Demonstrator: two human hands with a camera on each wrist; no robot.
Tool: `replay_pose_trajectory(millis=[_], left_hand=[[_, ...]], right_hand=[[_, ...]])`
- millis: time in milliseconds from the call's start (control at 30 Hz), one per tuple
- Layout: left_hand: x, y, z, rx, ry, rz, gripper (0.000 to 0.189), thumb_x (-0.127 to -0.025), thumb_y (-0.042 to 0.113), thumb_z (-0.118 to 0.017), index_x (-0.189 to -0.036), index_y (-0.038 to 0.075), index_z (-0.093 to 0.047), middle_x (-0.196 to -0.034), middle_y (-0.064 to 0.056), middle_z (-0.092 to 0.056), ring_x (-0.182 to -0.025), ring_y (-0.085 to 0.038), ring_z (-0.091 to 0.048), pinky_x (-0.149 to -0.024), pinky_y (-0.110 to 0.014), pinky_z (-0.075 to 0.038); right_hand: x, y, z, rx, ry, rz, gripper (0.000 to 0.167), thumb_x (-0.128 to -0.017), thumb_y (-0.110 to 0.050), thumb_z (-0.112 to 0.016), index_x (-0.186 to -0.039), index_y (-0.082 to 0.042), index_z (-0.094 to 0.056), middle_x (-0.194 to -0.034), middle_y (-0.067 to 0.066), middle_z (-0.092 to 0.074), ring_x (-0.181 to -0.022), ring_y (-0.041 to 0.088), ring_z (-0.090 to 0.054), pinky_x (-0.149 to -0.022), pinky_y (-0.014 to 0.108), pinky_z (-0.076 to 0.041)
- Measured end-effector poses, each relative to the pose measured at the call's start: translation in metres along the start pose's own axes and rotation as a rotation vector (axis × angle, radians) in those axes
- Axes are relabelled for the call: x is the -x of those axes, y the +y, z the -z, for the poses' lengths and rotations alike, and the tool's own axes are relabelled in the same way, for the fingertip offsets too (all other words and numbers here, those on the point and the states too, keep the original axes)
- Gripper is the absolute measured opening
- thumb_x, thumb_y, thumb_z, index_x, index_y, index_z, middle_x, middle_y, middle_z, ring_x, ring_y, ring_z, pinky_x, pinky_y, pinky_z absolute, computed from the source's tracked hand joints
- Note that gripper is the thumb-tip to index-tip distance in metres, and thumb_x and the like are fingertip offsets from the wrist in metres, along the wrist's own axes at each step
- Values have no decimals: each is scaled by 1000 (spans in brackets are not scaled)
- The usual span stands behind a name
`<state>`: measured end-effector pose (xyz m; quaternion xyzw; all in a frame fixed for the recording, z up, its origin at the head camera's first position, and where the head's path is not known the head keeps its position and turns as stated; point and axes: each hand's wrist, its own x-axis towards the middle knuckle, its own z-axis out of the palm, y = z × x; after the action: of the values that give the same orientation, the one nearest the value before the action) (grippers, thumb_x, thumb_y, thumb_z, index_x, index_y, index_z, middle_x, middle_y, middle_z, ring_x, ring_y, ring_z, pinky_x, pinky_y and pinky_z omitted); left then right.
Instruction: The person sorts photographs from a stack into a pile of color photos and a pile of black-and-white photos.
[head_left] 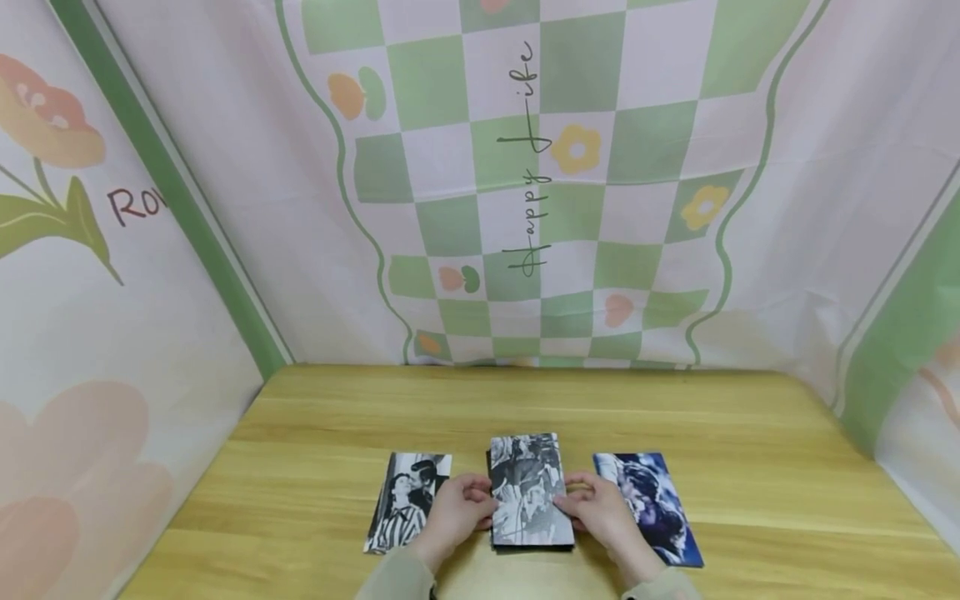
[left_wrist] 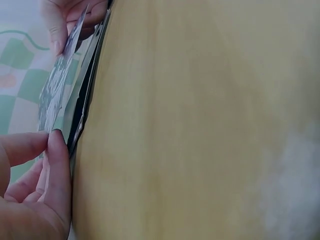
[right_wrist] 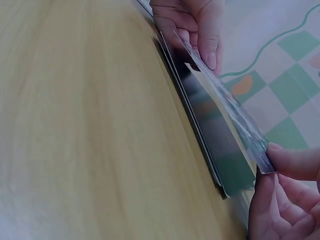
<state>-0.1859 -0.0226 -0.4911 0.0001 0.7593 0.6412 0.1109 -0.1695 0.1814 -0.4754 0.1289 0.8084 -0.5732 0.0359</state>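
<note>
A black-and-white photo card [head_left: 529,490] is pinched at its two long edges by both hands. My left hand [head_left: 459,510] holds its left side between thumb and fingers, and my right hand [head_left: 602,515] its right side in the same way. Beneath the card lies a small stack of photo cards [right_wrist: 210,145], with a gap between them in the right wrist view. Only dark edges of that stack show in the head view. The wrist views show the held card slightly tilted, thumbs [left_wrist: 30,147] on its printed face.
To the left on the wooden table [head_left: 300,433] lies another black-and-white photo card [head_left: 401,504] of two people, partly behind the left hand. A blue-toned photo card [head_left: 656,504] lies to the right, partly covered by the right hand. A checked cloth [head_left: 510,183] hangs behind the table.
</note>
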Motion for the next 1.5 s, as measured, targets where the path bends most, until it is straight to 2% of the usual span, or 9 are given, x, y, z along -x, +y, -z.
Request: replay_pose_trajectory(millis=[267,500,833,1100,1267,1500], left_hand=[[1,1,3,45,-41,9,35,-80,-8,-63,-114,-8,-56,-81,-10,-61,-66,-11,-58,-62,-29,-59],[3,8,19,40,-95,2,40,-80,-7,-65,-118,-7,-54,-85,-11,-62,-64,-10,-59,-62,-29,-60],[13,12,49,11,-127,18,40,-82,-5,-64,-120,-7,-52,-86,-11,-61,-66,-11,-59,-63,-27,-59],[22,3,80,39,-147,6,37,-82,-3,-64,-116,-10,-52,-83,-3,-60,-66,-10,-59,-62,-27,-59],[25,-1,99,41,-145,10,40,-84,-2,-63,-119,-13,-49,-85,-3,-57,-69,-11,-57,-63,-25,-57],[31,-8,124,-33,-55,27,41,-83,-6,-61,-120,-17,-47,-83,-4,-56,-68,-12,-56,-59,-24,-56]], right_hand=[[2,-2,1,-36,-2,-10,34,-75,3,-73,-107,7,-60,-73,4,-63,-65,15,-59,-57,31,-57],[8,-7,-6,-86,-18,13,33,-74,4,-73,-104,6,-59,-77,6,-58,-66,14,-57,-56,30,-57],[14,-12,-19,-188,-200,40,37,-78,-1,-71,-107,10,-52,-73,-4,-59,-67,10,-57,-58,25,-55],[18,-16,-42,-241,-351,32,37,-82,2,-66,-113,12,-49,-76,-5,-58,-67,8,-58,-57,24,-56],[19,-24,-60,-218,-354,32,32,-82,2,-67,-110,10,-53,-75,-5,-57,-64,6,-57,-56,24,-56],[23,-38,-91,-177,-322,77,29,-78,2,-71,-103,7,-57,-73,-1,-58,-58,7,-56,-53,25,-56]])
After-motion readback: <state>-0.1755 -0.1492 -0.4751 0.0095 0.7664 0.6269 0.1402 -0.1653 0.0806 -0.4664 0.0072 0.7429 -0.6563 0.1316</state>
